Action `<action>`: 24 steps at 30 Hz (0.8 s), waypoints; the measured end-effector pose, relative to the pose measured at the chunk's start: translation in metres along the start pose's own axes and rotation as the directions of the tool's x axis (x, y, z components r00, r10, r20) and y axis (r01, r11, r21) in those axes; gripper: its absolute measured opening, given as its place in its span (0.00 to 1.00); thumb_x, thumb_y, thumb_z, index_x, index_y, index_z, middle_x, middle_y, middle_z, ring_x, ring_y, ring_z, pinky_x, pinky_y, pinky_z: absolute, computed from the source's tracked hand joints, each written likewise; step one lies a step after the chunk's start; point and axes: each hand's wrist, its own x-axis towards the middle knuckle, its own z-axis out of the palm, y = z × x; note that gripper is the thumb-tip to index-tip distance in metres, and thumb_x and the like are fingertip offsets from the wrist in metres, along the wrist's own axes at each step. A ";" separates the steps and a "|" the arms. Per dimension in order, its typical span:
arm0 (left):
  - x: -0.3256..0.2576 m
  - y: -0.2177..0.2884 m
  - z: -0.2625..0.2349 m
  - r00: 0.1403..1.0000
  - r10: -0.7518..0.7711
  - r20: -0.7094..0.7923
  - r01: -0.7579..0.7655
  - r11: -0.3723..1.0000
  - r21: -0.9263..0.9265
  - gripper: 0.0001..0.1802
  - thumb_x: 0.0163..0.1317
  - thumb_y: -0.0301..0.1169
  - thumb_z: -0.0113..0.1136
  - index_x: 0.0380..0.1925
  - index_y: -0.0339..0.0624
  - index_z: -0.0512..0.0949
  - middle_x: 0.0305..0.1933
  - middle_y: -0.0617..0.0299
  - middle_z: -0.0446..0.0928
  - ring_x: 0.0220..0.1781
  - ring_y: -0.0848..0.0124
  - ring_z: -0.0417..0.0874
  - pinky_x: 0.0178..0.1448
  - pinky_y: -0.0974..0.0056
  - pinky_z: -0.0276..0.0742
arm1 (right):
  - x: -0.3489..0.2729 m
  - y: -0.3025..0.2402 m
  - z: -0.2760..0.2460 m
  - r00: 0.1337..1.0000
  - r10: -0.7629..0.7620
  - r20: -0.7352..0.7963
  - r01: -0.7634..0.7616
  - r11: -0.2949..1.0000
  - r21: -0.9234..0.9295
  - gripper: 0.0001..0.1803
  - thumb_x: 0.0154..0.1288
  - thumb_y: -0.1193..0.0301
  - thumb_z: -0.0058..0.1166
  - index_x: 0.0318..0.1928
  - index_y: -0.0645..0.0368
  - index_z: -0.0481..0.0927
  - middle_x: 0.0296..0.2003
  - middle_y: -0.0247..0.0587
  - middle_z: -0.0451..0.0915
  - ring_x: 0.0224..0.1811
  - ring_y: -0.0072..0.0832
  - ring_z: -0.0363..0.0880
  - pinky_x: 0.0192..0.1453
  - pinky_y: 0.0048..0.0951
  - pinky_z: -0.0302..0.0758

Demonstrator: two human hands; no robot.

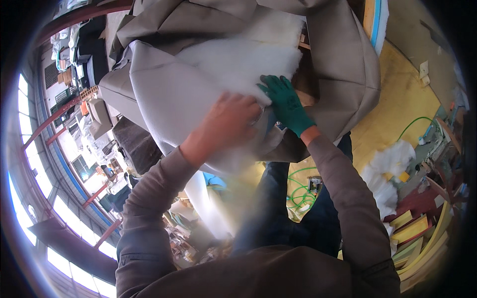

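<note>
My left hand (226, 124), bare and blurred by motion, lies over the pale underside of a grey-brown upholstery cover (174, 92). Its fingers are curled inward near the cover's edge; what they hold, if anything, cannot be made out. Close beside it on the right, my right hand (288, 104) wears a green glove. Its fingers stretch out and rest on the edge of white fibre batting (248, 59). Between the batting and the cover's right side, a dark gap shows a bit of brown frame (306, 82).
Green air hose (300, 193) lies coiled by my legs, next to a small dark device (314, 184). White batting scraps (392, 169) and yellow foam offcuts (410, 231) lie on the right. A white roll (206, 206) stands below my left forearm. Cluttered shelves line the left.
</note>
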 end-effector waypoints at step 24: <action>0.076 -0.018 -0.007 0.970 0.053 0.237 -0.091 0.984 0.155 0.18 0.65 0.46 0.70 0.39 0.43 0.79 0.45 0.54 0.80 0.51 0.52 0.83 0.56 0.48 0.77 | -0.116 0.019 -0.033 0.535 0.820 -0.205 -0.510 0.507 0.695 0.17 0.80 0.76 0.52 0.65 0.64 0.80 0.59 0.54 0.84 0.57 0.42 0.85 0.61 0.36 0.78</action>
